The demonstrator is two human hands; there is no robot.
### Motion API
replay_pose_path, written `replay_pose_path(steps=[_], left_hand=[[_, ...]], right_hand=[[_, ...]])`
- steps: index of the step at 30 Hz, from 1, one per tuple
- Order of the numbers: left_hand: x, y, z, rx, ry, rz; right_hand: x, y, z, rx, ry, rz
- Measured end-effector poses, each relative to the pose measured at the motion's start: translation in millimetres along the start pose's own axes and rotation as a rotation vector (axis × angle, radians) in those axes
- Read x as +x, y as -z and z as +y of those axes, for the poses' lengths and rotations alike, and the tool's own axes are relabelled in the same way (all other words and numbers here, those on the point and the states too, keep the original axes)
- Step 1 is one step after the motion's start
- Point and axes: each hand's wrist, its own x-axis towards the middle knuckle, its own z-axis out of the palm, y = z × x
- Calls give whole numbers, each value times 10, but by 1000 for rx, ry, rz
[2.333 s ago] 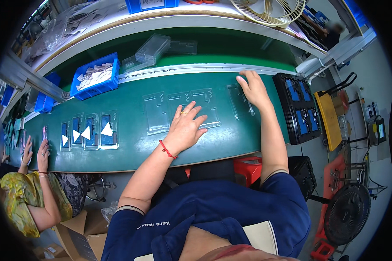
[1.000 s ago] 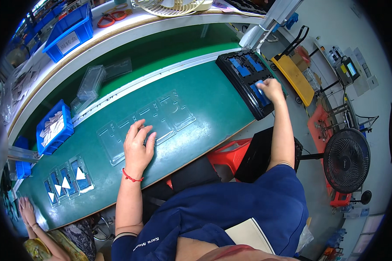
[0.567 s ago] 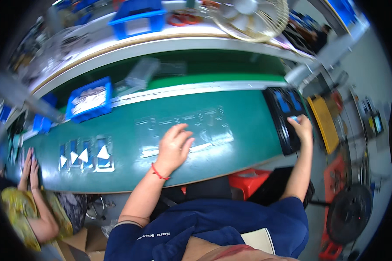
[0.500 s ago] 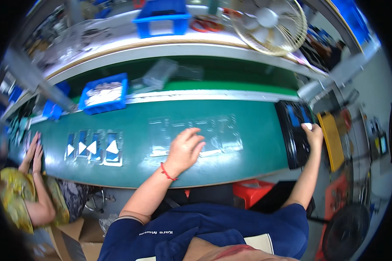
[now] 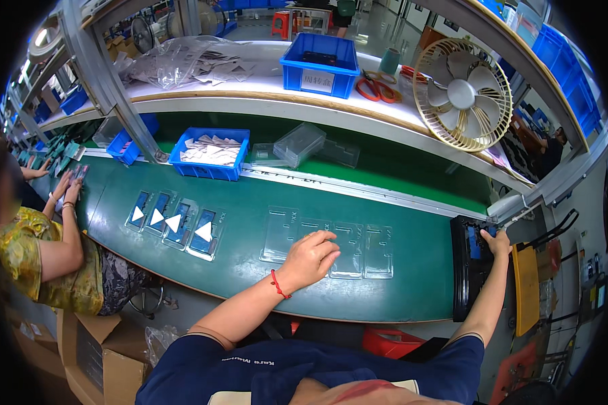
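My left hand (image 5: 310, 257) lies palm down on a row of clear plastic blister trays (image 5: 358, 243) on the green conveyor belt (image 5: 250, 270); a red cord circles its wrist. My right hand (image 5: 497, 241) reaches far right onto a black tray (image 5: 465, 270) holding blue parts, its fingers curled over one; whether it grips the part I cannot tell. To the left on the belt lie several clear trays filled with blue items and white triangles (image 5: 175, 223).
A blue bin of white parts (image 5: 209, 152) and stacked clear trays (image 5: 297, 143) sit behind the belt. On the shelf above stand a blue box (image 5: 319, 65), scissors (image 5: 378, 88) and a fan (image 5: 462, 94). A person in yellow (image 5: 40, 256) works at left. Cardboard boxes (image 5: 91, 351) sit below.
My view swung back left and level. My right hand went from the clear trays out to the black tray and stays there. My left hand stayed on the clear trays.
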Motion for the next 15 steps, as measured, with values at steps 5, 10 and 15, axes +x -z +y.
replay_pose_path(steps=[5,10,15], left_hand=[[-40,-2,-17,9,-23,11],[-44,14,-8,-9,8,-5],[-49,9,-26,-8,-5,43]], right_hand=[[-379,390,-334,53,-12,42],[-478,179,-601,196,133,33],[-501,230,-809,147,74,-87]])
